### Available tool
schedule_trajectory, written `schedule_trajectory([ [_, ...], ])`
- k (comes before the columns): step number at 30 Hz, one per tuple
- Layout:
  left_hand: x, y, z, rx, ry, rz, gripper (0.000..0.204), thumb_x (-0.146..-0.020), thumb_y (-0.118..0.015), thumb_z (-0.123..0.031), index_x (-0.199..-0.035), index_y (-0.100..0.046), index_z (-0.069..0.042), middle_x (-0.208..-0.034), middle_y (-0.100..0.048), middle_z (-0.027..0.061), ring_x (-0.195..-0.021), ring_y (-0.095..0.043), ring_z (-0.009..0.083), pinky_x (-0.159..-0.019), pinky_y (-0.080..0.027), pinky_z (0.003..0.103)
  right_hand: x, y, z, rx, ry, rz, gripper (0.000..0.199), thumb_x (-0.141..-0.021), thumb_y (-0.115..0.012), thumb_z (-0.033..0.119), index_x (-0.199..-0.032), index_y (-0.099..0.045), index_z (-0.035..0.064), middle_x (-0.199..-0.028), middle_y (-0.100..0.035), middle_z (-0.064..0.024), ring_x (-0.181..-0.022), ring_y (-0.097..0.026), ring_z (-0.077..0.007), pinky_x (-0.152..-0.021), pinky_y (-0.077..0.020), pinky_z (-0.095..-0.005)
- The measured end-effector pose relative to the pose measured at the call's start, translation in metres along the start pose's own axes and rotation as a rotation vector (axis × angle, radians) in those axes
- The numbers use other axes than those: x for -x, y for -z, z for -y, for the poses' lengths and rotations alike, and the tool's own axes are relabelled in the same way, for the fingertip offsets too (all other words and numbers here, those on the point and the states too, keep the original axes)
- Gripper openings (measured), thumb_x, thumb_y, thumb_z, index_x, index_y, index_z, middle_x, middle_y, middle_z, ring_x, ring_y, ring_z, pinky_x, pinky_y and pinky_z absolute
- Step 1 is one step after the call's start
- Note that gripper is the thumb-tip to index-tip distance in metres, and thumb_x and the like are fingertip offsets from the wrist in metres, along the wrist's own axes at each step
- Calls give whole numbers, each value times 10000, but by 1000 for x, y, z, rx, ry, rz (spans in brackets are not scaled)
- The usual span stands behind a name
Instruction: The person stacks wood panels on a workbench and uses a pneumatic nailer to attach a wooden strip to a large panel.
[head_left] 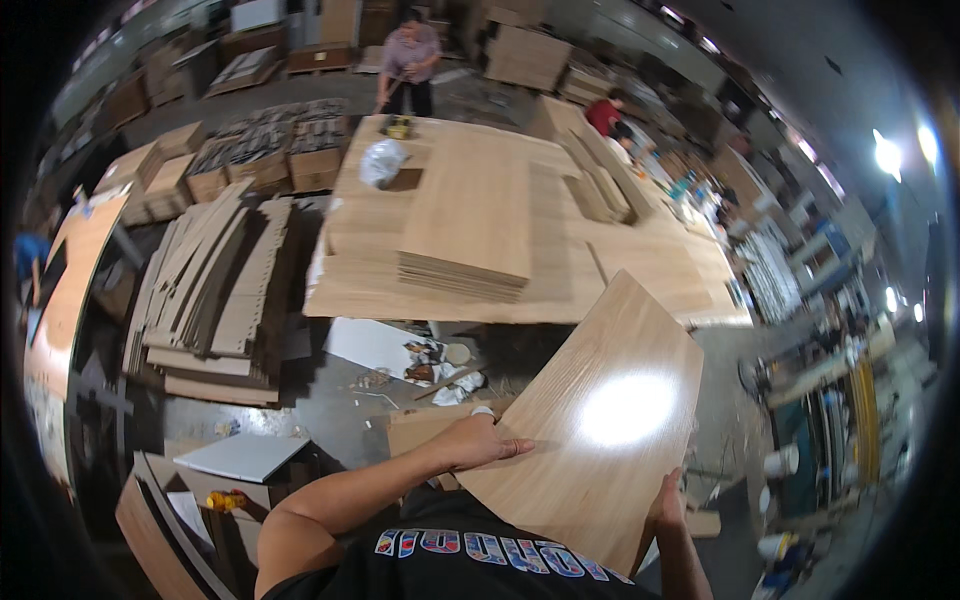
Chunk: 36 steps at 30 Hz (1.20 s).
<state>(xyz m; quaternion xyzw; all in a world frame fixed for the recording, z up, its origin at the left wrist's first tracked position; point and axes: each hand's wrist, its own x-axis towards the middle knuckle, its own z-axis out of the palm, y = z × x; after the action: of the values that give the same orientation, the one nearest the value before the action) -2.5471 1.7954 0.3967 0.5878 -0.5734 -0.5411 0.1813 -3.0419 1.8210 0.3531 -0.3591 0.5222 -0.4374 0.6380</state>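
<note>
A light wood-grain board point(560, 430) is held tilted in front of my body, with a bright glare on its face. My left hand point(482, 440) grips its left edge, the thumb lying on the face and the fingers hidden behind. At the right edge, low down, my right hand point(668, 505) closes on the same board, its fingers partly out of sight. Beyond the board's far corner stands a large work table point(355, 270), bearing a stack of similar boards point(470, 215).
A plastic bag point(382, 162) and narrow panels point(605, 180) lie on the table. Stacked cardboard strips point(205, 290) stand to the left, near a yellow tool point(226, 500). Scraps point(440, 365) litter the floor before the table. One person point(410, 60) stands behind it; others work at the far right.
</note>
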Motion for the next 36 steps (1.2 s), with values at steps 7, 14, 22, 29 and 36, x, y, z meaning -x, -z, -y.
schedule_trajectory([
  [7,8,87,41,138,317,-236,901,-822,-776,-733,-1219,-724,74,-1064,-771,271,-1024,-753,388,-908,-575,410,-174,-180,88,374,-340,-303,963,-1006,-561,715,-1537,-426,-76,-1498,-547,-185,-1351,-553,-309,-1093,-492,-529],
  [14,-34,142,69,519,340,-559,699,-898,-826,-508,-1241,-703,89,-1075,-782,202,-962,-755,253,-835,-590,372,-366,-281,109,584,-354,-97,1026,-1007,-567,706,-1531,-362,-151,-1558,-486,-254,-1404,-527,-343,-1107,-483,-547],
  [22,-69,196,49,692,413,-580,554,-972,-803,-327,-1303,-651,90,-1135,-775,161,-976,-741,188,-821,-605,340,-485,-312,66,454,-428,88,761,-1088,-503,593,-1518,-479,-35,-1507,-576,-184,-1362,-575,-313,-1115,-490,-501],
  [29,-154,262,62,729,314,-543,457,-990,-776,-219,-1271,-648,117,-1164,-774,165,-1009,-740,176,-882,-599,308,-552,-330,94,239,-611,217,595,-1111,-516,487,-1513,-520,49,-1498,-591,-140,-1344,-579,-290,-1099,-507,-466],
  [36,-209,317,85,506,229,-432,507,-998,-766,-322,-1328,-666,49,-1233,-769,147,-1114,-712,147,-993,-559,278,-480,-280,55,29,-444,291,427,-1082,-618,252,-1447,-571,36,-1365,-654,-111,-1258,-637,-289,-1052,-541,-514],
])
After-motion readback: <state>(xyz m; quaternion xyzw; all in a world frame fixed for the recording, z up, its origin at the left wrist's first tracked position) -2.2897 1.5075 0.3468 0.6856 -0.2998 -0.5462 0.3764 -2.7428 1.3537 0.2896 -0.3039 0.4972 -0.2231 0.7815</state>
